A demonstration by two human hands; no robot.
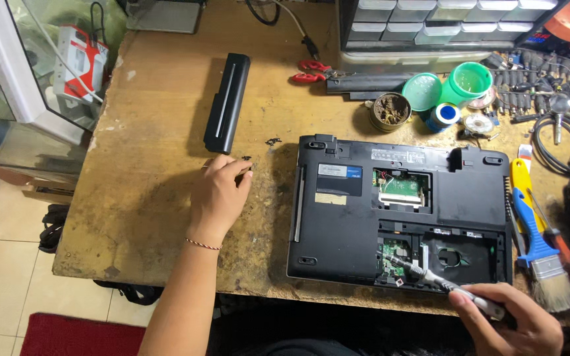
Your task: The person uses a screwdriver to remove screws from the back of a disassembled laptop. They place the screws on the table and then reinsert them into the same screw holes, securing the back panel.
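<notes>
A black laptop (338, 217) lies upside down on the worn wooden bench, with its memory bay and a lower bay uncovered. My right hand (506, 323) grips a slim grey screwdriver (430, 277) whose tip points into the lower open bay beside a green circuit board. My left hand (220, 194) rests on the bench left of the laptop, fingertips pinched at a few tiny dark screws (247, 159). More small dark screws (272, 140) lie just beyond. A long black laptop battery (227, 102) lies farther back on the left.
A blue-and-yellow paintbrush (536, 234) lies right of the laptop. Behind it stand green tubs (470, 80), a round tin (390, 111), solder reels, red-handled cutters (311, 71), screwdriver bits and a drawer cabinet (443, 23). A glass cabinet (28, 66) borders the bench's left edge.
</notes>
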